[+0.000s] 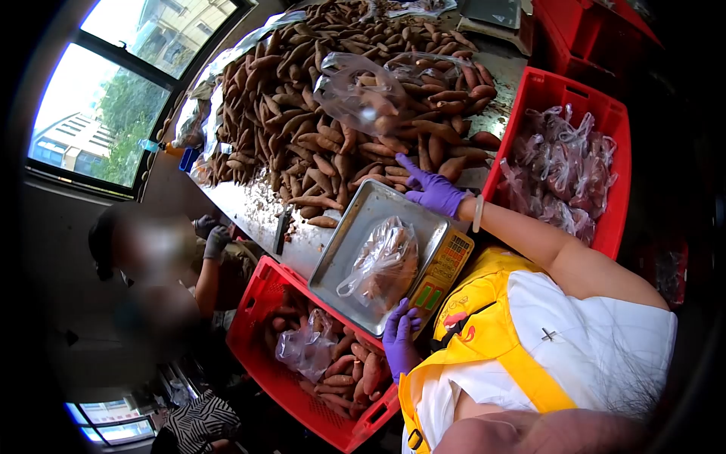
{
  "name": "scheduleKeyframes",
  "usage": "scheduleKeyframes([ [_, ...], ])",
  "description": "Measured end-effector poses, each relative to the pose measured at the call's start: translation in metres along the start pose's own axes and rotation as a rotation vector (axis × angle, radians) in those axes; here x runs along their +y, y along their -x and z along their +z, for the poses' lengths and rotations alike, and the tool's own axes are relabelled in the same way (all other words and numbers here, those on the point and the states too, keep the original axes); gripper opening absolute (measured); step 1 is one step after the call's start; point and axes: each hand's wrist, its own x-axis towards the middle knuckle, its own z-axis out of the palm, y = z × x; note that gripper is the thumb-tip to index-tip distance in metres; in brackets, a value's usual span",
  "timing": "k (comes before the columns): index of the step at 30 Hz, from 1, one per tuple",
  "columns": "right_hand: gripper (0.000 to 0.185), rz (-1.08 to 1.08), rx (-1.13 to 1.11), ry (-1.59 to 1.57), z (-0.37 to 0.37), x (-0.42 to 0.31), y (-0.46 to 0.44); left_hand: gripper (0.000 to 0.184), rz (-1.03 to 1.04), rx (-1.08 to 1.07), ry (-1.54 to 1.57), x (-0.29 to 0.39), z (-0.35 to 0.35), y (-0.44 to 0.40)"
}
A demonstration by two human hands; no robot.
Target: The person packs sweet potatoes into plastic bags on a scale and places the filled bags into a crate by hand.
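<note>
My right hand (440, 191), in a purple glove, reaches over the upper rim of the scale's pan. Its index finger points at the heap of sweet potatoes (302, 113), and the hand holds nothing. My left hand (401, 340), also gloved in purple, is at the scale's lower corner with its fingers up and apart. Between the hands stands a digital scale (442, 268) with a metal pan (340, 261). A tied clear plastic bag of sweet potatoes (386, 261) lies on the pan. On the heap rests a loose clear plastic bag (359, 91).
A red crate (624, 181) at right holds several tied bags. Another red crate (246, 333) below the scale holds loose sweet potatoes and a plastic bag (308, 346). Across the metal table (234, 200), a person with grey gloves (217, 242) is at work. More red crates (594, 38) stand top right.
</note>
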Motion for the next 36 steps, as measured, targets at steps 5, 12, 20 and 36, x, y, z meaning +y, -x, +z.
scheduleKeyframes([
  [5, 0.077, -0.158, -0.159, 0.11, 0.066, -0.051, -0.071, 0.034, 0.101, 0.191, -0.02, 0.009, -0.036, 0.004],
  [12, 0.076, -0.361, -0.386, 0.266, 0.182, -0.06, -0.148, 0.067, 0.3, 0.731, -0.657, -0.073, -0.13, -0.065],
  [20, 0.043, -0.413, -0.581, 0.59, 0.312, -0.037, -0.235, 0.066, 0.257, 0.815, -0.589, -0.06, -0.085, -0.084],
  [36, 0.027, -0.648, -0.71, 1.025, 0.45, -0.005, -0.373, 0.051, 0.163, 0.816, -0.441, -0.033, -0.081, -0.104],
])
